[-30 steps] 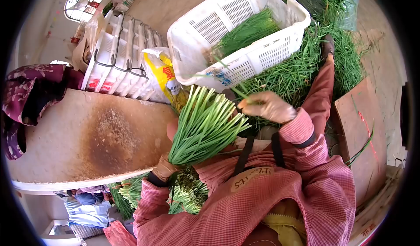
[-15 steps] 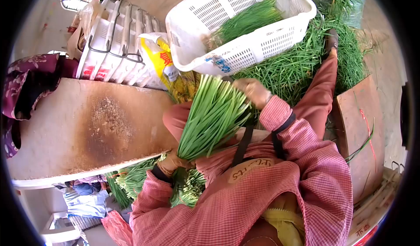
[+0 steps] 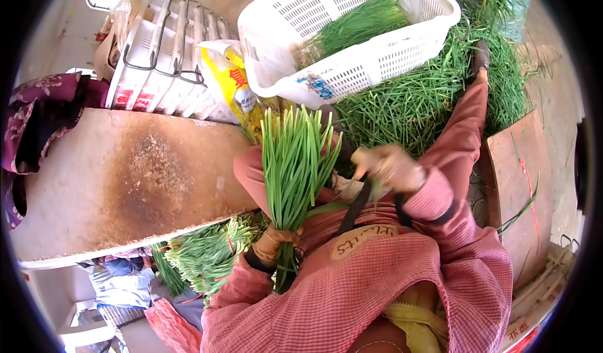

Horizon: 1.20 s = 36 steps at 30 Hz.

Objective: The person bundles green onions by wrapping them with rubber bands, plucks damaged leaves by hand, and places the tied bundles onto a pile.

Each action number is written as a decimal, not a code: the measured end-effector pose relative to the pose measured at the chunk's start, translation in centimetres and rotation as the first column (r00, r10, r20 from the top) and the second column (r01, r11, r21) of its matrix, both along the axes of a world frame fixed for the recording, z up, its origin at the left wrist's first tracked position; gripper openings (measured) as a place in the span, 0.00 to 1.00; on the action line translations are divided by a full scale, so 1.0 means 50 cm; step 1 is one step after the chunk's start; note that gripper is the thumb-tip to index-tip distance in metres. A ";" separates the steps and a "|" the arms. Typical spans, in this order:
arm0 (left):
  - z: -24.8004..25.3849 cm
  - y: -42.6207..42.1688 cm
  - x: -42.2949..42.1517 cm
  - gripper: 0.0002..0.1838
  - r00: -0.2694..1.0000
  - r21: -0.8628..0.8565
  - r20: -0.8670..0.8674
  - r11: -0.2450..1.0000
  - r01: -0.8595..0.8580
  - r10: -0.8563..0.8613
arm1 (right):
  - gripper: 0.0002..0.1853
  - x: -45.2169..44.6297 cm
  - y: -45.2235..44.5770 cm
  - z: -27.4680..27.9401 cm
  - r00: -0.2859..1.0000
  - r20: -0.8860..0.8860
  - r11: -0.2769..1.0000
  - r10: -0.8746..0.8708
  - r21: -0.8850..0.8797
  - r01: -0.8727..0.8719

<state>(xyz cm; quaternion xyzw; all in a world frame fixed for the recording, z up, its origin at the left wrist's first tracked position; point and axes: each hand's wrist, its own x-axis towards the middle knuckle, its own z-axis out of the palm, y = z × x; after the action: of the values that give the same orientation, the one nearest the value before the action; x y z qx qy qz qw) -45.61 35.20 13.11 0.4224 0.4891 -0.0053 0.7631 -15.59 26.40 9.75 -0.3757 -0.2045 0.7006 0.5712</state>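
My left hand [image 3: 276, 240] is wrapped round a thick bunch of green stalks [image 3: 292, 164], with the pale cut ends up and the leaves hanging below the fist. To the right of the bunch, apart from it, is my right hand [image 3: 392, 168], blurred by motion. A thin green shape hangs just under its fingers, too smeared to make out. Beyond the hands stands a white basket [image 3: 370, 70] with another green bunch [image 3: 361, 26] lying inside. Loose greens [image 3: 408, 114] are heaped beside and below the basket.
A stained board [image 3: 81, 183] spans the left. Behind it stand white crates [image 3: 163, 64] and a yellow bag [image 3: 232, 83]. More tied bunches [image 3: 207, 252] lie below the board. A brown panel [image 3: 521, 183] is at the right, and purple patterned cloth [image 3: 47, 120] at the far left.
My left hand has brought the bunch lower and turned it more upright. My right hand went to the bunch's upper end, then came away to the right and down.
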 end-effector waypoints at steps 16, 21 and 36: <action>-0.038 0.056 -0.084 0.18 0.960 -0.317 0.251 0.926 0.206 -0.128 | 0.14 0.243 -0.057 0.065 0.851 -0.030 0.842 -0.524 0.134 0.523; 0.051 0.121 0.004 0.13 0.992 -0.280 0.051 0.952 0.122 -0.112 | 0.27 0.104 -0.036 -0.176 -0.053 0.964 0.895 0.260 -0.220 0.389; 0.129 0.092 0.143 0.28 0.886 0.730 -0.095 0.573 0.371 -0.453 | 0.29 -0.051 0.184 -0.076 0.613 -0.782 0.849 -0.110 0.247 0.468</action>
<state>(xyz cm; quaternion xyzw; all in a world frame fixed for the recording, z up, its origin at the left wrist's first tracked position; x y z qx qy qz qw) -38.46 39.81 19.56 0.7926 0.2977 0.0345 0.5310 -18.12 35.60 5.94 0.0496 -0.0369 0.6235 0.7794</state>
